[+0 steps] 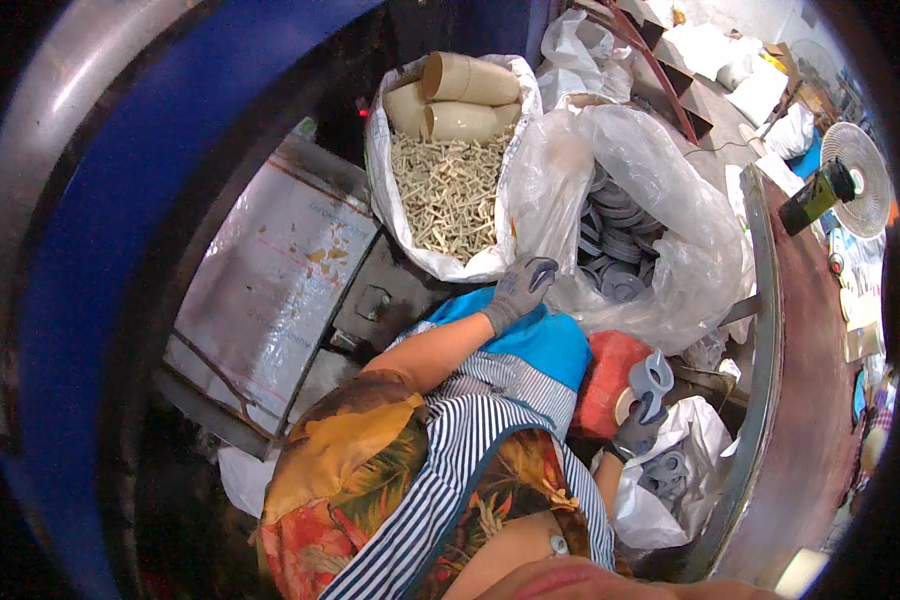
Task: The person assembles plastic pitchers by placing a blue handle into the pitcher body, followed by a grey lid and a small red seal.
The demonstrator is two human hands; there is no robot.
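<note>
My right hand (637,433), in a grey glove with a dark coating, grips a grey plastic ring-shaped part (651,376) beside a red cushion-like bundle (609,375). Below that hand is a white plastic bag (649,514) with similar grey plastic parts (665,474) in it. My left hand (525,286), gloved too, is over the blue cloth (547,341) on my lap, near the rim of a white woven sack (457,268). Its fingers are loosely curled and I see nothing in them. A clear plastic bag (690,217) of dark grey round parts (621,240) stands just ahead.
The woven sack holds short beige pieces (446,195) and several tan cylinders (469,79). At left is a film-covered metal panel (270,292), with a blue machine frame (90,247) beyond. To the right run a brown tabletop (802,390), a dark bottle (817,196) and a fan (855,180).
</note>
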